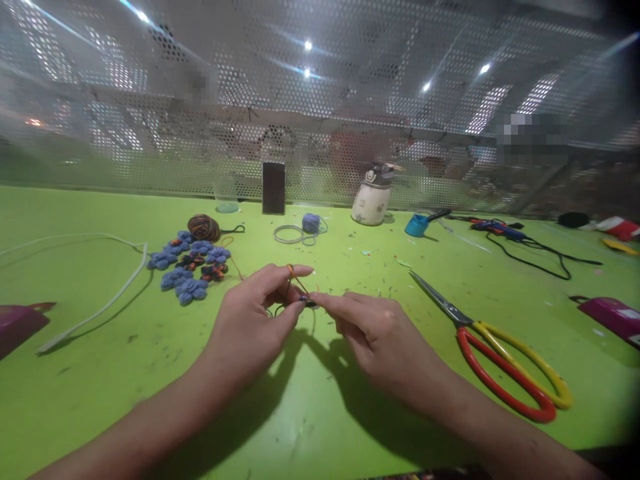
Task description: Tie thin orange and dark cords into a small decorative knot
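Note:
My left hand [257,313] is closed in a pinch on a small dark piece of yarn work [306,301]. Orange-brown yarn [297,277] loops over its raised index finger. Fingertips of my right hand [370,327] meet the same piece from the right, curled together; whatever they grip is hidden. A multicoloured yarn ball [203,227] lies beyond my left hand, with a strand trailing toward it. Beside the ball are several blue crocheted flowers [190,289] and dark orange-mottled ones [214,271].
Large scissors [510,367] lie right of my right hand. Further back stand a phone [273,189], a blue yarn ball [311,223], a white bottle [371,200], a blue pot [417,225] and a glue gun [497,229]. A white cord [107,303] curves at left.

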